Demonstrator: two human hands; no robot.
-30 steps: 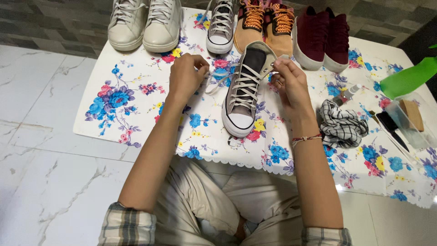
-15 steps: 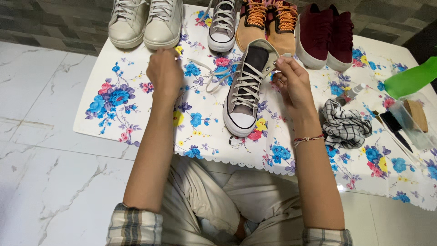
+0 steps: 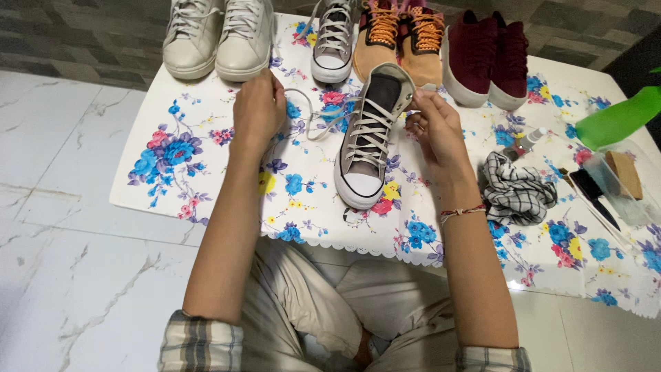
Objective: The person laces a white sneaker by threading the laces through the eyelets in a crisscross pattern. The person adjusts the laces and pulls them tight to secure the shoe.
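Left hand [image 3: 258, 107] pinches white lace [image 3: 313, 114] pulled left, right hand [image 3: 434, 127] steadies grey sneaker [image 3: 368, 138] collar with narrow fingers; draw evenly, keep shoe flat on floral cloth [image 3: 206, 172].

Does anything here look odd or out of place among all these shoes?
Only the grey high-top sneaker: it lies apart from the row, its white lace pulled out sideways by the left hand while the right hand touches its collar. The checked cloth lies crumpled beside it.
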